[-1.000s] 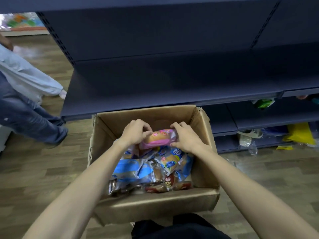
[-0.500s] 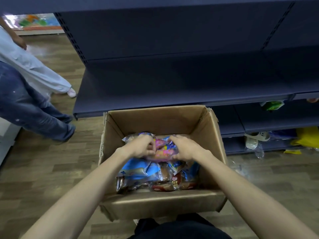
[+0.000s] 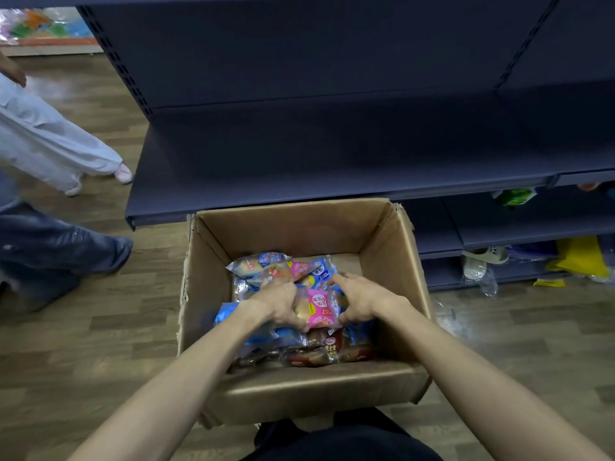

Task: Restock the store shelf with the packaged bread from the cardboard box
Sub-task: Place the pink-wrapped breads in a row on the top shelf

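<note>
Wood-look plank floor (image 3: 83,344) runs underneath. Dark blue metal shelving (image 3: 332,154) fills the back. A bystander's jeans (image 3: 50,247) stand at left.

Bystander (image 3: 50,201) blurred, cut off at left edge

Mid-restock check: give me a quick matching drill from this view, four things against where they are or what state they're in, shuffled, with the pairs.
Things:
1. pink bread packet
2. brown bread packet
3. dark shelf
4. green carton

Places or states:
A. bare, right behind the cardboard box
B. on a lower shelf, far right
C. gripped between the left hand and the right hand
D. lying against the box's near wall

Pairs: 1-C, 2-D, 3-A, 4-B
</note>
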Demonstrator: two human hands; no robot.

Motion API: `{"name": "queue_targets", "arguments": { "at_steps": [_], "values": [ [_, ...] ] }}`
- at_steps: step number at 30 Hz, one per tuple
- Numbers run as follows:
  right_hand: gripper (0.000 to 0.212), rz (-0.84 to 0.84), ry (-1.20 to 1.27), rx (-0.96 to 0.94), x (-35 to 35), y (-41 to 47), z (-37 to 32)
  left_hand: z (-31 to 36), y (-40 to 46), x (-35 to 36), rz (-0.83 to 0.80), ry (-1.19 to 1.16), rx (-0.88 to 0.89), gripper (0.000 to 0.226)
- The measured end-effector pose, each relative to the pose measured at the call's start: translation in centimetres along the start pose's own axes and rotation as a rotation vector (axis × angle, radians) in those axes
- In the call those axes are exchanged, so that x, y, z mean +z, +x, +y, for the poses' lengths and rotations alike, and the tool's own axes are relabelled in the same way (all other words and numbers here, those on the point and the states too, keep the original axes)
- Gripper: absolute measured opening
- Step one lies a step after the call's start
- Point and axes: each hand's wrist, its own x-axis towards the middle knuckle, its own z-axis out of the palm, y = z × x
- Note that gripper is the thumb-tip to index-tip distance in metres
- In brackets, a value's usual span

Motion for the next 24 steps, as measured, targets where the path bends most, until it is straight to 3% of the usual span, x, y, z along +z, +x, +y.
{"name": "queue_targets", "arguments": {
  "at_steps": [5, 9, 13, 18, 24],
  "values": [
    [0.103, -0.032, -0.031, 0.001, 0.3, 0.0, -0.3, -0.2, -0.4, 0.3, 0.01, 0.009, 0.009, 0.105],
    [0.101, -0.027, -0.036, 0.012, 0.5, 0.0, -0.8, -0.2, -0.4, 0.6, -0.033, 0.093, -0.005, 0.123],
    [0.101, -0.004, -0.049, 0.014, 0.6, 0.1, -1.1, 0.0, -0.5, 0.8, -0.003, 0.129, -0.005, 0.113],
    [0.115, 0.097, -0.036, -0.016, 0.0, -0.5, -1.3, -0.2, -1.2, 0.7, 0.234, 0.182, 0.083, 0.087],
    [0.125, 0.252, -0.099, -0.124, -2.1, -0.9, -2.6, -0.9, -2.9, -1.1, 0.465, 0.321, 0.157, 0.094]
  ]
}}
